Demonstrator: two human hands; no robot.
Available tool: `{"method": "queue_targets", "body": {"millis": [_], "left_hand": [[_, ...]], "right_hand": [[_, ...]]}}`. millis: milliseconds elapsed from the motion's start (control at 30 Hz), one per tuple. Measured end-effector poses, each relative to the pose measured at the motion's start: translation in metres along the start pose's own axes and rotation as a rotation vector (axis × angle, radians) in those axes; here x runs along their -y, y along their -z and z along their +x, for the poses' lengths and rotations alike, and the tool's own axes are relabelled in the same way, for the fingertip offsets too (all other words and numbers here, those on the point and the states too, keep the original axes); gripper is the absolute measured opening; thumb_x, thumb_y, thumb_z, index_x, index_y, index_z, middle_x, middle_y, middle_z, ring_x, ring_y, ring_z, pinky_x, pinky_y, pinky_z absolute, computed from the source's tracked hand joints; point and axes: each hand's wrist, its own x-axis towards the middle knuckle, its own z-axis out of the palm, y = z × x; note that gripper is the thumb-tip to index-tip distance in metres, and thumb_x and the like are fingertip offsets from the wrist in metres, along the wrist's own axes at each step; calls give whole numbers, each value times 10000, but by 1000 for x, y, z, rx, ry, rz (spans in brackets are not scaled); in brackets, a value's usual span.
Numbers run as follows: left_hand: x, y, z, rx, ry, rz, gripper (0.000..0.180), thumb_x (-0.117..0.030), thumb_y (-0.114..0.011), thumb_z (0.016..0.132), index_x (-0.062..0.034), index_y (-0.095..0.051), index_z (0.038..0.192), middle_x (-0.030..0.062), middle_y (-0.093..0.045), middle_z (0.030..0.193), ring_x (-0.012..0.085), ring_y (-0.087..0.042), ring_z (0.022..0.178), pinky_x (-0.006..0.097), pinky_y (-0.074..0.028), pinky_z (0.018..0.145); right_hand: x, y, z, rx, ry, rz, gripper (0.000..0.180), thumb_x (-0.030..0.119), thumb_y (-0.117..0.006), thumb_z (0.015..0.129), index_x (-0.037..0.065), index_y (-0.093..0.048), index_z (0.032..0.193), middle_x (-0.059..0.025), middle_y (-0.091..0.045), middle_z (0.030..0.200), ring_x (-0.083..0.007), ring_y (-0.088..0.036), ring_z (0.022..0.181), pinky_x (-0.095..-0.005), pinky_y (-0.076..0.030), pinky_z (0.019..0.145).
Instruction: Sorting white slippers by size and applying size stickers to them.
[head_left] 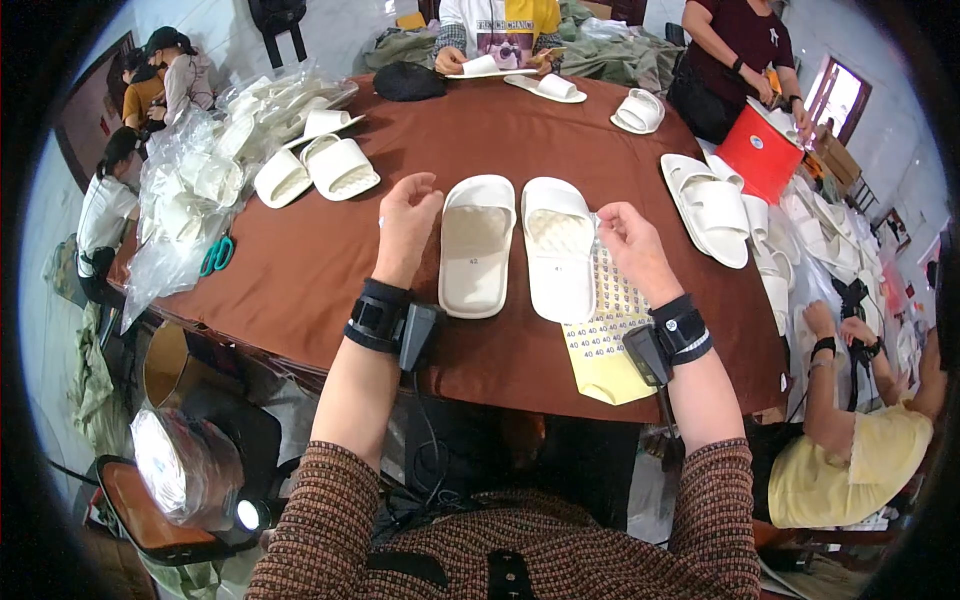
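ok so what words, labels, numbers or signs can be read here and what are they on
Wording located, not copied out:
Left slipper of the front pair: small dark number, readable.
Right slipper of that pair: small dark number, readable.
Yellow sheet: rows of a repeated number, readable.
Co-worker's shirt: dark lettering, partly blurred.
Red container: round label, too small.

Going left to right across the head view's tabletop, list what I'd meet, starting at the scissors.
Teal scissors, cluster of white slippers, left hand, left centre slipper, right centre slipper, right hand, long white slipper.
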Motion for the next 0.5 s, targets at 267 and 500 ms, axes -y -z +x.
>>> {"method": "queue_targets", "body": {"millis": [267,500], "left_hand": [[6,-11,-1,300,87,303,446,-255,-671,836,55,-594,1147,146,-679,955,202,-639,841,318,-510,760],[14,-10,-6,209,-146,522,279,-172,-592,806,47,-615,978,260,-650,900,399,-636,851,435,-506,770]], "right_hand": [[-6,-15,6,55,-127,-293,387,166,-584,861,1,-490,1199,-228,-632,982,-371,-625,842,-427,-489,779],[12,-13,4,19,-73,-331,350,134,-525,859,29,-487,1191,-271,-631,968,-423,-606,925,-463,-472,803]]}}
